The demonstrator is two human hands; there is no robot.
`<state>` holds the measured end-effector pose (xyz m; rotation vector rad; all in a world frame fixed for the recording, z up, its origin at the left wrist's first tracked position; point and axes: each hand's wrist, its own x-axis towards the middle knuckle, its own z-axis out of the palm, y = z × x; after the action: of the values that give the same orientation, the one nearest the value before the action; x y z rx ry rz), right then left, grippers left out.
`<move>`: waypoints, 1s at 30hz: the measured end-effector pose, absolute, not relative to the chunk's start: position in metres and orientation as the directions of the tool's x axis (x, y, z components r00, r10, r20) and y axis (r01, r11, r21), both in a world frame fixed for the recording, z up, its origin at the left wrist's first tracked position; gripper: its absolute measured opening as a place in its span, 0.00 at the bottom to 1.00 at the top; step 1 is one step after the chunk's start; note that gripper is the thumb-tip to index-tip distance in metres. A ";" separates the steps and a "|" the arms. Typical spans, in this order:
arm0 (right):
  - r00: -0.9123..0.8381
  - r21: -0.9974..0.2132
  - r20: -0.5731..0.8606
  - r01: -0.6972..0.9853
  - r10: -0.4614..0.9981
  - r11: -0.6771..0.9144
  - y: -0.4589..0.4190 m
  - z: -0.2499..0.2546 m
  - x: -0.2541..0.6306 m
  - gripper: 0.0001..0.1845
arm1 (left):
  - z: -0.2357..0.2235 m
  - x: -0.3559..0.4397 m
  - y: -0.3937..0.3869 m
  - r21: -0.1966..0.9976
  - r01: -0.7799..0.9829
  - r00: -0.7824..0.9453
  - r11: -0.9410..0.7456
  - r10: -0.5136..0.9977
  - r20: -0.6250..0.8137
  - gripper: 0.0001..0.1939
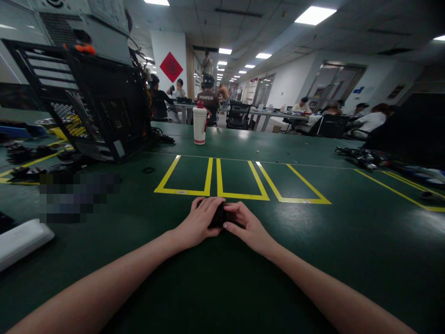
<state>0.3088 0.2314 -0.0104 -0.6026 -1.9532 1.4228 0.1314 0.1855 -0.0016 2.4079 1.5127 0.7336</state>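
A small black object (218, 217) sits between my hands, low over the green tabletop; most of it is covered, so its kind does not show. Over its top and left side wraps my left hand (199, 219), fingers closed around it. My right hand (249, 227) is at its right edge, with thumb and fingertips curled in a pinch against it. Just beyond my hands, yellow tape (243, 196) marks out several open-ended boxes on the table (222, 287).
A black computer case (104, 102) stands at the left, with cables and dark parts around it. Further back is a white tumbler (200, 125). A white case (24, 241) lies near left, a black ring (148, 170) beyond it. Cables (365, 157) lie at right. Several people sit behind.
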 end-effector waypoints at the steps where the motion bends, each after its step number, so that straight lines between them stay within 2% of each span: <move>1: -0.690 -0.953 0.222 -0.005 0.689 0.302 0.231 -0.010 0.309 0.15 | -0.002 0.132 0.186 0.420 0.786 0.350 -0.453 0.887 0.302 0.31; 3: -0.689 -0.957 0.211 -0.001 0.693 0.290 0.232 -0.010 0.309 0.14 | -0.002 0.132 0.186 0.418 0.790 0.343 -0.448 0.889 0.304 0.31; 8: -0.682 -0.956 0.162 0.069 0.713 0.284 0.233 -0.009 0.310 0.21 | 0.002 0.133 0.184 0.422 0.785 0.355 -0.453 0.888 0.294 0.29; 13: -0.681 -0.934 0.249 0.018 0.689 0.356 0.231 -0.009 0.310 0.19 | 0.000 0.132 0.185 0.426 0.786 0.342 -0.447 0.890 0.302 0.31; 18: -0.674 -0.949 0.233 -0.002 0.700 0.314 0.232 -0.011 0.309 0.14 | -0.006 0.132 0.188 0.417 0.789 0.338 -0.452 0.885 0.319 0.31; 24: -0.661 -0.945 0.188 0.082 0.727 0.318 0.233 -0.008 0.310 0.21 | -0.007 0.132 0.188 0.425 0.779 0.341 -0.460 0.881 0.328 0.31; 30: -0.682 -0.941 0.241 0.009 0.690 0.337 0.231 -0.009 0.311 0.18 | -0.002 0.132 0.186 0.429 0.786 0.341 -0.445 0.891 0.299 0.32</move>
<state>0.3107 0.2306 -0.0086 -0.6109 -1.9703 1.3810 0.1323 0.1863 -0.0023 2.3944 1.5222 0.7388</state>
